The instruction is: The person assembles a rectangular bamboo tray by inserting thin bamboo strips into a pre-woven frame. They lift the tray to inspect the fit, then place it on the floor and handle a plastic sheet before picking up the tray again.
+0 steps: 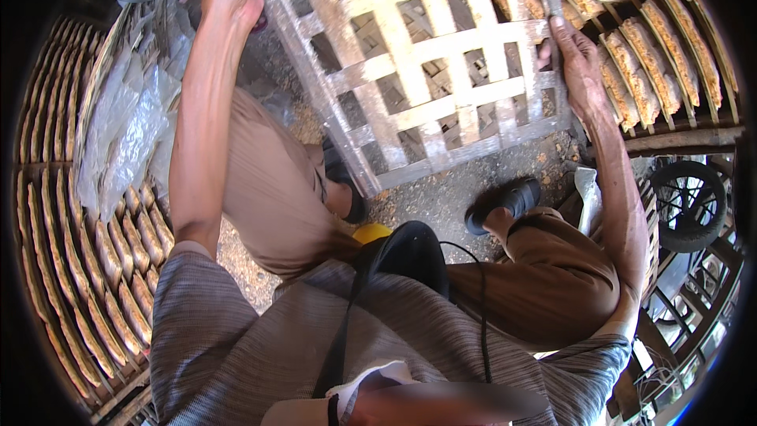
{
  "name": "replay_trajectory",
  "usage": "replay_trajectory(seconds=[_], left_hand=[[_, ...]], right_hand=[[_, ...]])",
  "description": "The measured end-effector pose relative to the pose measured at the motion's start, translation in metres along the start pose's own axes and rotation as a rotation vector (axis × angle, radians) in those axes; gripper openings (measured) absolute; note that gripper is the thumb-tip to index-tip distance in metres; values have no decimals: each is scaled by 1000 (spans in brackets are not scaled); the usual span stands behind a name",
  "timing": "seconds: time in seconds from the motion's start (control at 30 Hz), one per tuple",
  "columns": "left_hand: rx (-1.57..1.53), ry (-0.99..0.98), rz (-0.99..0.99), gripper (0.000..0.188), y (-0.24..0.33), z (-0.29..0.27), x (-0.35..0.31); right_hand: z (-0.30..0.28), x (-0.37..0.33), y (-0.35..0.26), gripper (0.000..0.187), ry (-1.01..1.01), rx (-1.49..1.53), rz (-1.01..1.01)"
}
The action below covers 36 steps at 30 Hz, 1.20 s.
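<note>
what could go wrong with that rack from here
If the grip slips, the near corner of the slatted wooden rack might catch the left foot, which is close by. The right hand, gripping the rack's side, is near the shelved brown slabs, so a swing that way could scrape knuckles or knock slabs. Loose plastic sheeting beside the left forearm might snag it.

Lattice frame (pixel 447 47) looks rough, worn wd. from here; plas. sheeting (pixel 130 134) v. glossy, crinkly; trousers (pixel 272 181) matt cloth; floor (pixel 418 199) rough, gritty; tyre (pixel 688 241) matt rubber.
</note>
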<state>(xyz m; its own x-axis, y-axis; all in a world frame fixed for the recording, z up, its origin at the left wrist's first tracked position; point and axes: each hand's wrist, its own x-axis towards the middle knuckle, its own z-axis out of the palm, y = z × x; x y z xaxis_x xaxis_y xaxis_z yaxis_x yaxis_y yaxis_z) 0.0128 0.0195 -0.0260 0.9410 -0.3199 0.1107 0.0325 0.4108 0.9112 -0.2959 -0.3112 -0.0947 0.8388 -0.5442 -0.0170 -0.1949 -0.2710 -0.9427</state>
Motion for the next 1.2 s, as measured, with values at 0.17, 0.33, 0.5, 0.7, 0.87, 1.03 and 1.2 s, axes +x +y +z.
replay_trajectory(seconds=[0.17,0.33,0.5,0.7,0.87,1.03,1.2], left_hand=[[57,-130,-26,30,11,21,-17],[126,-302,-50,46,16,22,-25],[223,-281,-69,43,18,18,-31],[540,-402,-51,48,10,14,-33],[712,-246,-182,76,22,6,-54],[537,-614,-318,98,4,-1,-89],[496,-536,-277,112,13,-5,-120]], right_hand=[[-4,2,0,44,42,137,-14],[-7,6,1,43,16,162,9],[-3,7,-3,46,41,114,53],[-11,3,-5,43,94,136,106],[14,27,0,45,78,278,125],[15,16,-34,41,203,255,200],[17,24,-13,33,78,405,223]])
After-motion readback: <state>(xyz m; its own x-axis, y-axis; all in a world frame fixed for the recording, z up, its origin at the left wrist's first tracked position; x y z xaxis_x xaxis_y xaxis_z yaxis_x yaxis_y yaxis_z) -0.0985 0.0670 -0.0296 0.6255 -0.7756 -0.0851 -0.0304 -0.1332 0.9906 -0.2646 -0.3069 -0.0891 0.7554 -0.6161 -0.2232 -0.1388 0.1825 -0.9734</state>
